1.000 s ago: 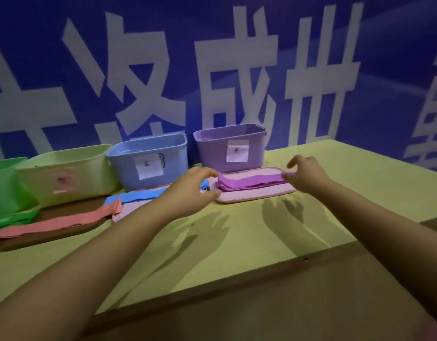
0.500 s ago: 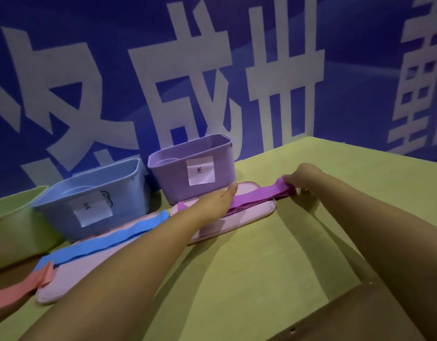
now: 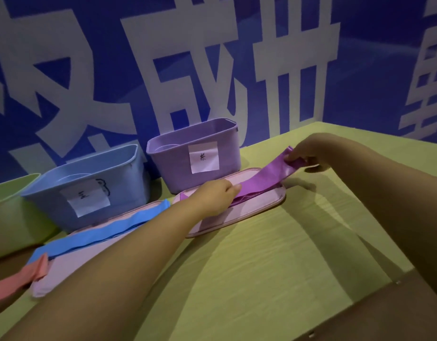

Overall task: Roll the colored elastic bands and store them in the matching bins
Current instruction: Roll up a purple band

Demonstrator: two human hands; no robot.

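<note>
The purple band (image 3: 266, 177) lies partly on a pale pink tray (image 3: 239, 215) just in front of the purple bin (image 3: 195, 153), toward the far edge of the table (image 3: 274, 267). The right hand (image 3: 308, 153) pinches the band's right end between thumb and fingers and lifts it off the tray's right end. The left hand (image 3: 212, 195) rests flat on the other part, fingers straight, pinning it to the tray. The band sags and creases between the two hands, so it looks thin, soft and light, probably stretchy; it should roll easily but may spring loose if let go. I'd say the lifted end is the place to start the roll, keeping it tight with both hands. A blue band (image 3: 101, 232) lies on a second tray before the blue bin (image 3: 89, 183), and a pink band (image 3: 18, 279) reaches the table's left edge.
</note>
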